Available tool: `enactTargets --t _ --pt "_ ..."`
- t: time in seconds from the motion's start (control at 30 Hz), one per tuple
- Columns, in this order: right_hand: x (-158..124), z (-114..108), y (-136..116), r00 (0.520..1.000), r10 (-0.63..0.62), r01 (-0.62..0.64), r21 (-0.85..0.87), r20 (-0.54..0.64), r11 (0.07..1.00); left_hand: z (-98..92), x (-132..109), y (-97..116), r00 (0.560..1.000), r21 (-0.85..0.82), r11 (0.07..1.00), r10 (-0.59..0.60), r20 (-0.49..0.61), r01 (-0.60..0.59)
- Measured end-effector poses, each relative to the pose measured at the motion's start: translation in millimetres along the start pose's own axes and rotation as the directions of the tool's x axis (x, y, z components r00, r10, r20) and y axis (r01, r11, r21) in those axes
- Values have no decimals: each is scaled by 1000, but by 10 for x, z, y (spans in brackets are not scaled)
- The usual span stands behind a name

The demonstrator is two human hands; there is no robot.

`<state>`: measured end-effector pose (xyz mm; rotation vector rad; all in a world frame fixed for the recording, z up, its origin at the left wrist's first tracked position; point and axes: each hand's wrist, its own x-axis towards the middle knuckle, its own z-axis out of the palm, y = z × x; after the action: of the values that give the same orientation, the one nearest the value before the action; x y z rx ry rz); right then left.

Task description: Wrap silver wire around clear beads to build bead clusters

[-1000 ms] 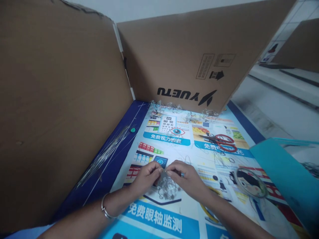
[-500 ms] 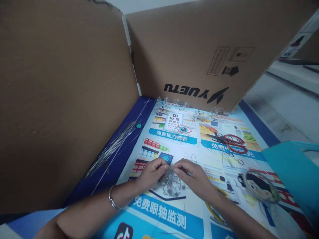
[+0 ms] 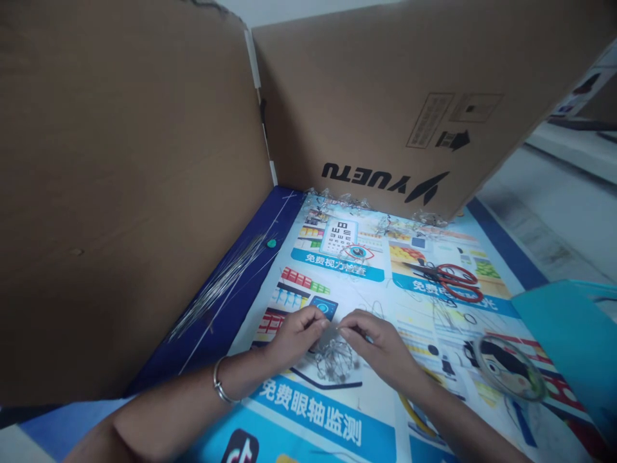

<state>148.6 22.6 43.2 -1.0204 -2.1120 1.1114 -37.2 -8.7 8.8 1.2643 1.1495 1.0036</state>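
Note:
My left hand (image 3: 294,334) and my right hand (image 3: 378,344) meet over a printed poster mat (image 3: 308,411), fingertips pinched together. Between them they hold a small tangle of silvery wire with clear beads (image 3: 335,357), which hangs down onto the mat. A metal bangle (image 3: 219,389) circles my left wrist. The piece is too small to make out in detail.
Cardboard walls (image 3: 120,180) stand to the left and behind. A bundle of thin wires (image 3: 222,283) lies along the blue edge by a green pin (image 3: 272,243). Red-handled scissors (image 3: 453,280), a clear round dish (image 3: 511,366), loose clear bits (image 3: 337,200) and a teal box (image 3: 573,341) lie at the right.
The view has shifted slightly, so everything sits a little further right in frame. Both hands stay pinched on the wire piece, with only small finger movements.

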Motion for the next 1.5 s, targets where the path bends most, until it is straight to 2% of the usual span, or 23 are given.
enactTargets --t 0.47,0.9,1.5 --pt "-8 9 -15 1000 5 -5 6 -1 1000 -7 -3 32 999 67 997 35 -41 -32" --pt "-1 32 13 1000 4 -4 -11 7 1000 -16 -44 25 986 214 964 166 -2 -161" --pt "-9 50 8 1000 -18 18 -2 0 1000 -16 -33 1 990 187 973 140 -2 -137"
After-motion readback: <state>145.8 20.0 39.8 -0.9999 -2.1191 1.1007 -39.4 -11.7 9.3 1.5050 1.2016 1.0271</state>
